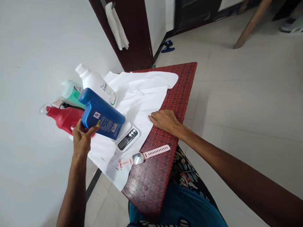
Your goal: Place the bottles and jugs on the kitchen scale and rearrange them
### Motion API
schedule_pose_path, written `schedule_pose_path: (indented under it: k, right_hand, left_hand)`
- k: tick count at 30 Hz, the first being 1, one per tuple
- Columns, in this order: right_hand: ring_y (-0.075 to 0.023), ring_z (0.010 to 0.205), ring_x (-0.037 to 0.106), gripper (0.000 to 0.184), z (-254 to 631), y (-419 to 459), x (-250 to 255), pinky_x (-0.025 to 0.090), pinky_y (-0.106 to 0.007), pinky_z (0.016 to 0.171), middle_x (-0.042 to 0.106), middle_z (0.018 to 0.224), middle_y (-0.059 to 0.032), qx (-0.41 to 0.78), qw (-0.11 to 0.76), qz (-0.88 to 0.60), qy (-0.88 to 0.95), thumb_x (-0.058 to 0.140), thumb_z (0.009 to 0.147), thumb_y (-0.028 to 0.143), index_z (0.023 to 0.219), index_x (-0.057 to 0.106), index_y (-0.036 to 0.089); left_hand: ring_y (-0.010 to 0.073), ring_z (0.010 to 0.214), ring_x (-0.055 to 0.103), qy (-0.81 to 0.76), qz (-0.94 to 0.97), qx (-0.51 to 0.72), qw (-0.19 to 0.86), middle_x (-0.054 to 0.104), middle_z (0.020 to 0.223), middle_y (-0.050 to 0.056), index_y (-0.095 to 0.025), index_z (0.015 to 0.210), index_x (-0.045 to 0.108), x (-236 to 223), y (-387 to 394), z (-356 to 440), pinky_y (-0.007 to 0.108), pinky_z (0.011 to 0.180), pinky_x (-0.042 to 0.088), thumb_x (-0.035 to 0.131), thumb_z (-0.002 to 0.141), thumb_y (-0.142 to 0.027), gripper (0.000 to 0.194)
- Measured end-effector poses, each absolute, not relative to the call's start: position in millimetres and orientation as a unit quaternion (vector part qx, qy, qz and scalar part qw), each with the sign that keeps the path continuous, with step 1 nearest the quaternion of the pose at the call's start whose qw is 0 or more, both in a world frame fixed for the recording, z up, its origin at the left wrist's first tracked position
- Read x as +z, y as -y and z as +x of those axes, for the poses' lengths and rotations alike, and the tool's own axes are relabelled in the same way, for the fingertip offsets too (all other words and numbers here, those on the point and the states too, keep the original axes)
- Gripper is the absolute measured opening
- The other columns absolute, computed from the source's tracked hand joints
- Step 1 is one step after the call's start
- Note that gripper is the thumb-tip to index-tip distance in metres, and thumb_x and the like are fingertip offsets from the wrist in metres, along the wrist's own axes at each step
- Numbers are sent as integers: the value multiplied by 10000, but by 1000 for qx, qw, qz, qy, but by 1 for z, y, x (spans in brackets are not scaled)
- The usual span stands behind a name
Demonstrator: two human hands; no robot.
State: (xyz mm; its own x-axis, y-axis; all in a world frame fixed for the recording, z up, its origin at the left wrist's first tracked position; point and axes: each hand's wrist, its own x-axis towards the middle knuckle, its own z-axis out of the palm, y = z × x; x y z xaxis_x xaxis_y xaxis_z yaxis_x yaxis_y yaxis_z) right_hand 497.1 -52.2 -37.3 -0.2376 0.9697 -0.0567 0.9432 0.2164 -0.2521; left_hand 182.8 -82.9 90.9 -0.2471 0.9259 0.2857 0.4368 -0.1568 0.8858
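Observation:
A blue bottle [103,115] with a printed label leans back on a small white kitchen scale [127,138]. My left hand [82,137] grips it low on its left side, thumb across the label. Against the cloth's edge lies my right hand [164,120], its fingers curled together on the table; whether they pinch anything is hidden. A pink-strapped watch [138,158] is stretched out in front of the scale. Behind the blue bottle stand a white bottle [98,83], a red bottle [66,118] and a green bottle [73,93].
A white cloth [144,83] covers much of the red patterned table [181,85]. The wall [35,47] borders the bottles' side. A towel [116,26] hangs on the dark door. Blue slippers [168,46] and a wooden leg [252,25] are on the floor.

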Motion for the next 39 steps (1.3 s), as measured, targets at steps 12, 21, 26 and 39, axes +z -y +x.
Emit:
schedule_pose_path:
  k: [12, 21, 26, 39]
  right_hand:
    - [-338, 1123, 815, 537, 494, 52, -38, 483, -333, 786, 846, 1180, -214, 110, 54, -626, 770, 380, 1168, 363, 1173, 859, 120]
    - [-361, 1128, 813, 527, 494, 51, -45, 493, -362, 800, 846, 1176, -207, 102, 57, -625, 772, 389, 1166, 368, 1165, 854, 121]
    - [-382, 1077, 821, 502, 492, 49, -48, 502, -381, 780, 846, 1126, -227, 99, 49, -630, 769, 417, 1154, 369, 1128, 858, 131]
    - [-350, 1049, 823, 476, 491, 49, -47, 482, -362, 758, 849, 1095, -204, 98, 41, -634, 766, 442, 1149, 381, 1065, 851, 155]
  left_hand:
    - [278, 1058, 729, -627, 614, 435, 204, 726, 1210, 96, -213, 1281, 669, 83, 99, 192, 401, 869, 624, 963, 694, -586, 755]
    - [337, 1292, 698, -582, 593, 526, 182, 674, 1441, 157, -249, 1423, 593, 69, 118, 178, 515, 1123, 572, 996, 646, -619, 951]
    - [272, 1114, 737, -582, 552, 566, 193, 738, 1224, 110, -206, 1250, 637, 39, 102, 206, 425, 986, 627, 970, 688, -552, 739]
    - [175, 866, 636, -608, 414, 674, 62, 700, 961, 16, -191, 1048, 733, 33, 116, 162, 325, 778, 572, 927, 712, -466, 476]
